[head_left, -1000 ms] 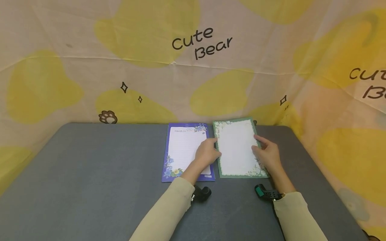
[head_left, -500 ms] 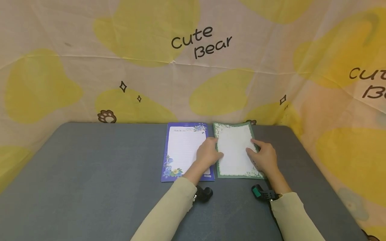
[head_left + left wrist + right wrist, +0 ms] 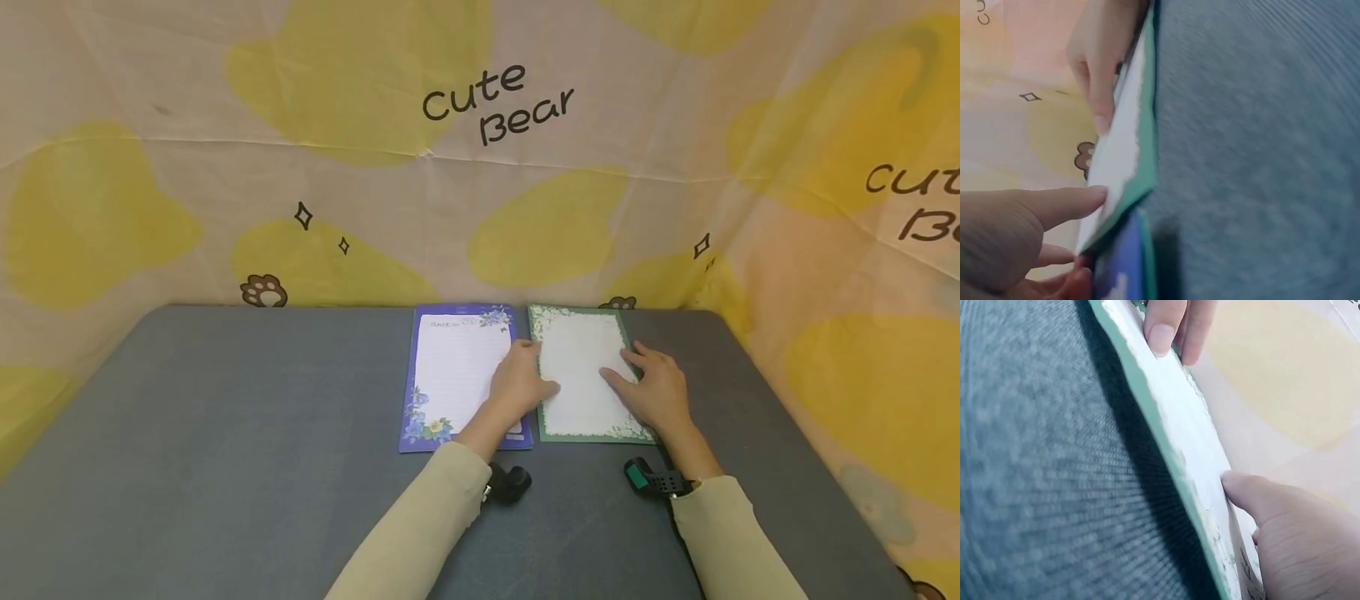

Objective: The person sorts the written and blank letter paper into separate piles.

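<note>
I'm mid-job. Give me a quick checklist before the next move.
1. Left hand at the left edge of the green-bordered paper: ok, thumb on its face.
2. Right hand at its right edge: ok, thumb on its face; grip firmness cannot tell.
3. Green-bordered paper fully flat on the table: cannot tell; a shadow runs along its near edge.
4. Purple-bordered paper uncovered: not ok, the left hand and wrist cross it.
5. Near edges level: not ok, purple reaches slightly closer to the person.

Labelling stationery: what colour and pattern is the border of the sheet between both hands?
Green border with pale floral trim; clearest in head view.
</note>
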The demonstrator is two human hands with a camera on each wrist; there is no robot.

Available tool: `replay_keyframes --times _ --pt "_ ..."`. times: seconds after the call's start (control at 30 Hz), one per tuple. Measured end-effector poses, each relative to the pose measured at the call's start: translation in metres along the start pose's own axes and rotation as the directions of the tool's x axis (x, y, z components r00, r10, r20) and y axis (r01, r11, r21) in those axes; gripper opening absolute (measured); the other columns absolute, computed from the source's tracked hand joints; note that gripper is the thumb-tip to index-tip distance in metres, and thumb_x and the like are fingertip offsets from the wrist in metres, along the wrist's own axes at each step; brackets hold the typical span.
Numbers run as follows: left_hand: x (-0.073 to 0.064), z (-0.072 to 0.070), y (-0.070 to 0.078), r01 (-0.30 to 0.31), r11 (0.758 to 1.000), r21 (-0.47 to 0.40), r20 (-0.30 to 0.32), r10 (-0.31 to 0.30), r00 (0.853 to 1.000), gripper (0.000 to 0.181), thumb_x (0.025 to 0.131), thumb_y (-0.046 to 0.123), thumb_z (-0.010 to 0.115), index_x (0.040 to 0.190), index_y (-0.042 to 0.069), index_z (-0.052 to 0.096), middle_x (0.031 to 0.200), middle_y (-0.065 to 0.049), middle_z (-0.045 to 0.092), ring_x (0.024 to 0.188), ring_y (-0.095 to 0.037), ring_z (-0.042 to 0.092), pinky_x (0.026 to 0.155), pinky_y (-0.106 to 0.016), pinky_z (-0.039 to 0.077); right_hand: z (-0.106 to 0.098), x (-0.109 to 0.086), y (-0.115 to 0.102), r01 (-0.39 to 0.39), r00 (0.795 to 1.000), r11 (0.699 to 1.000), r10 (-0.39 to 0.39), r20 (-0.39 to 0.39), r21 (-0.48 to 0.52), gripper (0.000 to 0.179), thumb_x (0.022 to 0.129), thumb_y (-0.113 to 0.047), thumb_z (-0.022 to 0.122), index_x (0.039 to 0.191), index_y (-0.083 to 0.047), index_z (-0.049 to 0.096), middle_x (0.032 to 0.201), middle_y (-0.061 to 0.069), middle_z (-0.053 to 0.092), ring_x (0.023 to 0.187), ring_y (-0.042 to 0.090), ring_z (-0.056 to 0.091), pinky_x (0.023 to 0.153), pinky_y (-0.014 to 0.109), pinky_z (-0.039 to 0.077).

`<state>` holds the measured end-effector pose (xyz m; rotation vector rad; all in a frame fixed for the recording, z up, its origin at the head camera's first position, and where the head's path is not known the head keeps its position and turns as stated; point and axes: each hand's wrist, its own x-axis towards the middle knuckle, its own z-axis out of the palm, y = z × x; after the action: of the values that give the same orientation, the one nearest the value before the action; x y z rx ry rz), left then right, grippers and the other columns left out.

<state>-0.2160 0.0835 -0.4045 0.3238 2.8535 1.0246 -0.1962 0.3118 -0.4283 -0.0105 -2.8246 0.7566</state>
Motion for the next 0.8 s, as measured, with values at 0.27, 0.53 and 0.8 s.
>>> replay_keyframes --times 0.27,0.53,0.8 --pt "-0.012 -0.011 0.015 -0.003 1.000 -0.023 0.065 0.005 0.998 0.073 0.087 0.027 0.081 0.147 0.000 0.050 0.162 -0.022 0.032 0.146 -0.038 0.043 0.118 -0.045 0.042 0.001 -0.001 -0.002 -0.011 0.999 0.999 0.013 0.034 -0.046 0.068 0.093 -0.048 0.067 0.143 -0.003 0.055 0.156 0.025 0.043 0.143 0.052 0.034 0.114 0.072 0.023" --pt "-0.027 -0.022 0.020 -0.096 0.995 -0.028 0.073 0.097 0.993 0.059 0.091 0.031 0.075 0.142 0.008 0.058 0.161 -0.019 0.037 0.149 -0.037 0.039 0.119 -0.049 0.040 0.002 0.000 -0.001 0.000 1.000 0.998 0.000 0.003 -0.059 0.066 0.092 -0.046 0.069 0.140 -0.002 0.058 0.153 0.027 0.046 0.140 0.053 0.037 0.111 0.074 0.025" --pt "-0.035 -0.039 0.000 -0.154 0.987 -0.046 0.094 0.157 0.983 0.053 0.095 0.031 0.070 0.143 0.010 0.057 0.154 -0.014 0.048 0.144 -0.033 0.047 0.118 -0.047 0.041 0.002 -0.002 -0.001 0.004 1.000 0.999 -0.004 -0.006 -0.052 0.067 0.092 -0.046 0.069 0.140 -0.001 0.058 0.152 0.027 0.047 0.140 0.053 0.037 0.110 0.074 0.025"
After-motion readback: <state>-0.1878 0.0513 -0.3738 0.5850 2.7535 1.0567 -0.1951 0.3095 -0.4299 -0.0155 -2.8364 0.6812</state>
